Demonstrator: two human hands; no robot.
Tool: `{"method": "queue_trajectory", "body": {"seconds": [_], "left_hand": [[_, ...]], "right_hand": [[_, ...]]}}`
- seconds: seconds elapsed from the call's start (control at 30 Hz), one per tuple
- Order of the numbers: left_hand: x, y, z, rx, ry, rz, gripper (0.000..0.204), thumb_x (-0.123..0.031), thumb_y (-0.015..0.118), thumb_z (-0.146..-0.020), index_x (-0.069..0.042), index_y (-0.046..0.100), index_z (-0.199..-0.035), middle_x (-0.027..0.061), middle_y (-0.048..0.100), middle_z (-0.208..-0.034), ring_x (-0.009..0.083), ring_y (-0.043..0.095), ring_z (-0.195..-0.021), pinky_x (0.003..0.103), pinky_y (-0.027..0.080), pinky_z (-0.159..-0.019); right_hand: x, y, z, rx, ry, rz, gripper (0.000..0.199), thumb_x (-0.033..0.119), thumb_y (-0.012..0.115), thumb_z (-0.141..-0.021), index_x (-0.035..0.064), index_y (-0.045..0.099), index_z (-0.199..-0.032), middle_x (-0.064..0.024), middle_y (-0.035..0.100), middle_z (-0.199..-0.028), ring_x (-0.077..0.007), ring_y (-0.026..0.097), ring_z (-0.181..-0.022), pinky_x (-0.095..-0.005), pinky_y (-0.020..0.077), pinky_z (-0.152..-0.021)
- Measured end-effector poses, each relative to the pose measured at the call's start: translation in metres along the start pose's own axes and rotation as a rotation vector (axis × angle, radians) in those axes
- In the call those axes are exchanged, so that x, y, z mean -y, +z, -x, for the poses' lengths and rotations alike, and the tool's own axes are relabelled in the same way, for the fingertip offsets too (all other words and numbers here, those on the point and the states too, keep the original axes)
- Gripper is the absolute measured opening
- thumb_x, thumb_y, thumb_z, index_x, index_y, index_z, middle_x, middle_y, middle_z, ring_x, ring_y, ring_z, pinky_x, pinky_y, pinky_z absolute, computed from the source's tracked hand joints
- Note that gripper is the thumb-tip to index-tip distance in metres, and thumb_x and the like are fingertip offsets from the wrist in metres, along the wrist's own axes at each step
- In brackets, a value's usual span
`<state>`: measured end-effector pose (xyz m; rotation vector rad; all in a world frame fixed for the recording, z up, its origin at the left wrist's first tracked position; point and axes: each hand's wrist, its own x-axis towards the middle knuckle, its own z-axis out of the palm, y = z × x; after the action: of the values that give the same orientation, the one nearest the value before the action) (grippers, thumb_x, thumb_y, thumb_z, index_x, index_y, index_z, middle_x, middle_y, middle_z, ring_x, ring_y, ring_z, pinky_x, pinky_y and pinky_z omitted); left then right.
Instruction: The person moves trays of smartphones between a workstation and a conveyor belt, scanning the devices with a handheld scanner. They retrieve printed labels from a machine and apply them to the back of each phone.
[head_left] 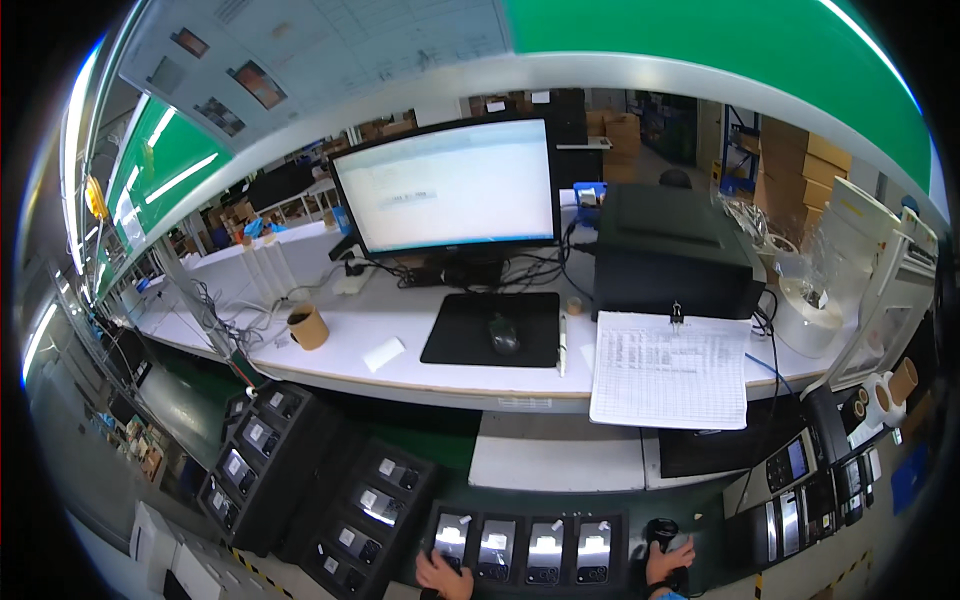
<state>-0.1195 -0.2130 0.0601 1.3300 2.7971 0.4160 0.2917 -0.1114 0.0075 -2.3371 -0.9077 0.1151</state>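
Glare whitens the phones point(545, 542), and fisheye edges bend

A long white workbench point(398, 300) stands before me beneath a green panel point(700, 38). Brown cardboard boxes point(622, 138) are stacked beyond it, and tube lights point(69, 165) glow at left. The floor point(450, 440) is dark green.

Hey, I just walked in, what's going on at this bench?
A person is busy with a black tray holding four phone-like devices in a row. The left hand is at its near left corner; the right hand is on a black handheld device just right of the tray. How firmly either hand grips can't be told. More loaded black trays sit to the left, and a lit monitor stands on the bench beyond.
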Motion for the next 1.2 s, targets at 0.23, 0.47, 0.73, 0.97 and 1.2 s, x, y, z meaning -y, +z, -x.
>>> {"method": "queue_trajectory", "body": {"seconds": [0.23, 0.47, 0.73, 0.97, 1.2], "left_hand": [[-0.072, 0.056, 0.007, -0.054, 0.319, 0.212, 0.071, -0.032, 0.071, -0.084, 0.002, 0.048, -0.143, 0.0277, 0.04, -0.155, 0.0454, 0.036, -0.146, 0.06, 0.026, -0.12], [-0.09, 0.064, 0.004, 0.022, 0.16, 0.078, 0.075, -0.036, 0.069, -0.086, -0.006, 0.045, -0.151, 0.0247, 0.04, -0.156, 0.0419, 0.034, -0.148, 0.059, 0.022, -0.122], [-0.096, 0.057, 0.002, 0.05, 0.144, 0.075, 0.076, -0.036, 0.07, -0.086, -0.006, 0.044, -0.151, 0.0234, 0.04, -0.156, 0.0396, 0.035, -0.148, 0.058, 0.023, -0.122], [-0.094, 0.057, 0.004, 0.023, 0.183, 0.073, 0.075, -0.033, 0.072, -0.084, -0.004, 0.047, -0.148, 0.0252, 0.043, -0.154, 0.0411, 0.039, -0.145, 0.057, 0.028, -0.118], [-0.092, 0.056, 0.006, -0.01, 0.194, 0.087, 0.075, -0.039, 0.069, -0.085, -0.002, 0.049, -0.147, 0.028, 0.042, -0.155, 0.0448, 0.038, -0.145, 0.058, 0.029, -0.117]], "right_hand": [[-0.02, 0.026, -0.058, 0.912, 0.317, -0.632, 0.016, 0.016, 0.069, -0.089, 0.0082, 0.063, -0.076, -0.002, 0.059, -0.063, -0.015, 0.057, -0.051, -0.0335, 0.0441, -0.047], [0.035, -0.061, 0.025, 1.12, 0.404, -0.552, 0.022, 0.019, 0.079, -0.089, 0.0045, 0.064, -0.099, -0.0033, 0.066, -0.073, -0.0119, 0.06, -0.055, -0.0275, 0.0501, -0.05], [0.056, -0.048, 0.065, 1.01, 0.044, -0.263, 0.04, 0.031, 0.083, -0.083, -0.0015, 0.072, -0.103, -0.0191, 0.075, -0.085, -0.0293, 0.076, -0.076, -0.0412, 0.0573, -0.069], [0.033, -0.04, 0.051, 0.982, 0.19, -0.267, 0.048, 0.034, 0.084, -0.081, -0.004, 0.07, -0.106, -0.0255, 0.075, -0.097, -0.0412, 0.074, -0.096, -0.0465, 0.0564, -0.082], [-0.03, -0.01, -0.025, 0.592, 0.095, -0.252, 0.044, 0.021, 0.083, -0.077, 0.0002, 0.07, -0.113, -0.0223, 0.075, -0.105, -0.0402, 0.072, -0.101, -0.0468, 0.0544, -0.087]]}}
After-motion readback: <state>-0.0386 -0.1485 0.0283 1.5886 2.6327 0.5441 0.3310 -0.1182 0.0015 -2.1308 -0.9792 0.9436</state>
